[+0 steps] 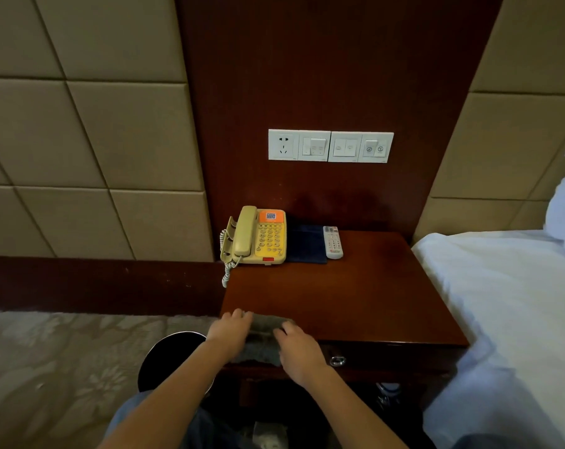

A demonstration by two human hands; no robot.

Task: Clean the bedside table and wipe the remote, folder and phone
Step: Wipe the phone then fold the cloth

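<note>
Mahogany-red table: a bedside table stands between a padded wall and a white-sheeted bed, with the task's three items lined along its back left.
Grey cloth: bunched at the front-left edge of the top, part of it draping down over the drawer front.
Left hand: fingers curl over the cloth's left end, gripping it.
Right hand: fingers bend round the cloth's right end, holding it.
Phone: cream and orange, in the back-left corner, handset in its cradle, coiled cord hanging off the left side.
Folder: dark blue, lying flat against the phone's right side.
Remote: white, at the folder's right edge; whether it overlaps the folder is hard to tell.
Step in hand: likely gathering the cloth into a flat pad before wiping the top.
Doing it well: a neatly folded pad, held flat, should cover the wood in overlapping passes from front to back; lifting the three items aside, not wiping round them, would reach the strip beneath, and the trailing cord calls for care.
</note>
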